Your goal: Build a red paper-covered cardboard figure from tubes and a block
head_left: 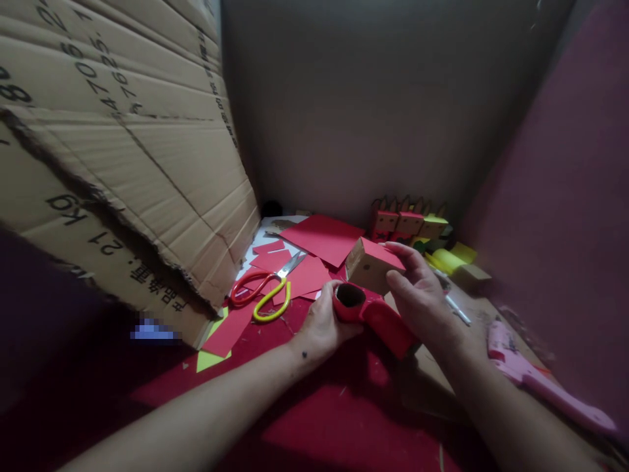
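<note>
My left hand point(322, 321) is closed around a red-wrapped cardboard tube point(348, 313), its open end turned up toward me. Joined to it or touching it on the right is another red rounded piece point(390, 329); I cannot tell which. Just above the tube, my right hand point(422, 292) grips a small cardboard box point(368, 267) between thumb and fingers. The box has a red top and a dark round spot on its brown side. Scissors point(278, 278) with one red and one yellow handle lie on red paper point(307, 272) left of my hands.
A tall corrugated cardboard sheet point(162, 170) leans at the left. Several small red and yellow box figures point(410, 223) stand at the back right. Nearby are yellow rolled paper point(449, 261), a white pen point(458, 309) and a pink glue gun point(535, 377). A red cloth point(304, 419) covers the surface.
</note>
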`<move>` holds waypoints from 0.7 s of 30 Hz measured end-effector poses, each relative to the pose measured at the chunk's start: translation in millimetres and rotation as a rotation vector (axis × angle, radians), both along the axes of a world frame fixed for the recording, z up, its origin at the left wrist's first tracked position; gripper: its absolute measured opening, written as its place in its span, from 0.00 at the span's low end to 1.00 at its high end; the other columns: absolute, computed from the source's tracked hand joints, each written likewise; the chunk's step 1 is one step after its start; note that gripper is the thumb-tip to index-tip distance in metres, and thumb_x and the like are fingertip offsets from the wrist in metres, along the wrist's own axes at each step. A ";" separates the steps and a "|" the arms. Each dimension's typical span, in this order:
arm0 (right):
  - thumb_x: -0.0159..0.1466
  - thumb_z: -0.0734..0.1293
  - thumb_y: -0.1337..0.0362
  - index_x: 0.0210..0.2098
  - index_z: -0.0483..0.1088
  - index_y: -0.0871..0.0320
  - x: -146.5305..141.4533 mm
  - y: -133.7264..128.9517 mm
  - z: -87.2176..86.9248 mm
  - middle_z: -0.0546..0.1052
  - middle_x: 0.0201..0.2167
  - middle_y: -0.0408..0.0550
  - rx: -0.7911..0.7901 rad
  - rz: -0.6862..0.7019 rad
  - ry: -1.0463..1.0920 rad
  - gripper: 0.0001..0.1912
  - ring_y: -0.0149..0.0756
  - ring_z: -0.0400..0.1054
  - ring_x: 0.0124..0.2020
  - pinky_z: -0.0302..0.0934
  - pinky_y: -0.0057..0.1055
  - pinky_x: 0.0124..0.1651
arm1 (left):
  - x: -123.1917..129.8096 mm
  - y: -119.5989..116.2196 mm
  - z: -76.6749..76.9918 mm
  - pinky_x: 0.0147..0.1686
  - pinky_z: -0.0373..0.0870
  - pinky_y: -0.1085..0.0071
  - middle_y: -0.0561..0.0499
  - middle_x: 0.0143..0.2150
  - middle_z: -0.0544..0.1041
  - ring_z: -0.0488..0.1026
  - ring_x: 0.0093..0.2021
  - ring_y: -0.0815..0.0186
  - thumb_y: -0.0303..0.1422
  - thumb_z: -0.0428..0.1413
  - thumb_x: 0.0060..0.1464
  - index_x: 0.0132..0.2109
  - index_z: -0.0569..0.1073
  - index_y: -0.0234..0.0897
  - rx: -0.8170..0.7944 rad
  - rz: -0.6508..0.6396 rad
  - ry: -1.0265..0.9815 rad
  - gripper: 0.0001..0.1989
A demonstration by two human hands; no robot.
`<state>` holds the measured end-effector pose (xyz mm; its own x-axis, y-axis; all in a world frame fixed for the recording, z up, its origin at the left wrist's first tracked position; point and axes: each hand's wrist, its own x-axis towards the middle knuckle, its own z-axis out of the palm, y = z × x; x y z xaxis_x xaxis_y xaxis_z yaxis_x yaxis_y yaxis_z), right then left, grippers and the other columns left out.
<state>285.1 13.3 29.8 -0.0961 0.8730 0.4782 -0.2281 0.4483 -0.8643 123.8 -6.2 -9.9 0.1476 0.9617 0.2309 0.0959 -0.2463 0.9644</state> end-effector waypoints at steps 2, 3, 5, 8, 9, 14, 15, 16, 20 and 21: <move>0.58 0.70 0.63 0.49 0.65 0.48 -1.0 -1.0 -0.7 0.70 0.50 0.45 0.006 0.023 -0.034 0.20 0.38 0.66 0.48 0.62 0.33 0.49 | -0.3 3.1 -2.5 0.43 0.65 0.61 0.50 0.42 0.73 0.70 0.43 0.57 0.29 0.67 0.35 0.44 0.63 0.38 -0.015 -0.006 -0.014 0.28; 0.58 0.69 0.63 0.49 0.65 0.48 -1.4 -1.3 -1.0 0.70 0.50 0.45 0.008 0.034 -0.047 0.20 0.38 0.65 0.49 0.62 0.33 0.50 | -1.1 5.0 -4.2 0.43 0.65 0.60 0.49 0.43 0.73 0.70 0.44 0.56 0.30 0.67 0.35 0.44 0.63 0.37 -0.023 -0.013 -0.020 0.28; 0.58 0.69 0.63 0.49 0.65 0.48 -1.9 -1.5 -1.6 0.69 0.51 0.45 0.003 0.052 -0.065 0.20 0.38 0.65 0.50 0.61 0.33 0.50 | -2.7 8.8 -8.0 0.43 0.65 0.60 0.49 0.43 0.73 0.70 0.44 0.54 0.30 0.67 0.35 0.45 0.64 0.37 -0.034 -0.031 -0.028 0.29; 0.58 0.69 0.63 0.49 0.65 0.48 -2.4 -2.1 -2.1 0.70 0.49 0.45 -0.011 0.056 -0.088 0.20 0.38 0.66 0.47 0.63 0.32 0.47 | -3.0 12.4 -13.4 0.44 0.65 0.57 0.48 0.44 0.74 0.70 0.45 0.52 0.29 0.67 0.33 0.47 0.65 0.38 -0.036 -0.055 -0.046 0.32; 0.58 0.69 0.63 0.49 0.65 0.48 -2.8 -2.7 -1.8 0.70 0.48 0.45 -0.013 0.056 -0.097 0.20 0.37 0.67 0.46 0.63 0.32 0.46 | -2.5 13.0 -14.7 0.44 0.65 0.56 0.48 0.44 0.74 0.69 0.46 0.52 0.28 0.68 0.33 0.48 0.65 0.39 -0.034 -0.059 -0.052 0.33; 0.57 0.70 0.64 0.48 0.66 0.47 -7.4 -9.7 2.3 0.70 0.48 0.44 -0.012 0.064 -0.138 0.20 0.35 0.66 0.45 0.64 0.29 0.46 | 0.0 12.6 -16.2 0.48 0.64 0.53 0.47 0.47 0.74 0.68 0.49 0.49 0.27 0.67 0.33 0.52 0.65 0.41 -0.027 -0.069 -0.066 0.35; 0.57 0.70 0.64 0.48 0.66 0.47 -8.3 -11.2 3.3 0.70 0.48 0.44 -0.013 0.051 -0.155 0.20 0.35 0.67 0.44 0.64 0.30 0.45 | 0.1 12.4 -15.7 0.48 0.63 0.53 0.48 0.48 0.74 0.67 0.50 0.49 0.27 0.67 0.33 0.52 0.65 0.41 -0.026 -0.073 -0.065 0.36; 0.57 0.70 0.64 0.48 0.66 0.47 -9.0 -12.4 4.2 0.70 0.48 0.44 -0.010 0.032 -0.175 0.20 0.36 0.67 0.44 0.65 0.30 0.45 | 0.0 12.2 -15.2 0.48 0.63 0.53 0.48 0.48 0.74 0.67 0.50 0.49 0.26 0.67 0.33 0.52 0.65 0.41 -0.024 -0.078 -0.064 0.36; 0.56 0.70 0.63 0.48 0.67 0.47 -9.0 -14.5 6.1 0.69 0.48 0.43 0.027 -0.022 -0.224 0.20 0.38 0.66 0.46 0.65 0.31 0.45 | -0.8 12.5 -12.9 0.49 0.63 0.53 0.48 0.48 0.73 0.67 0.50 0.49 0.25 0.67 0.32 0.53 0.65 0.42 -0.013 -0.095 -0.059 0.37; 0.56 0.70 0.63 0.48 0.67 0.47 -8.4 -14.4 6.2 0.69 0.49 0.43 0.033 -0.023 -0.230 0.20 0.38 0.65 0.47 0.65 0.31 0.45 | -1.0 12.7 -12.3 0.49 0.63 0.53 0.48 0.48 0.73 0.67 0.50 0.49 0.25 0.67 0.32 0.53 0.65 0.42 -0.010 -0.100 -0.058 0.37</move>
<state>276.7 -1.1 36.0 -0.1862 0.8605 0.4742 -0.0164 0.4798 -0.8772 122.8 6.5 -22.2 0.2299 0.9451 0.2322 0.0149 -0.2420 0.9702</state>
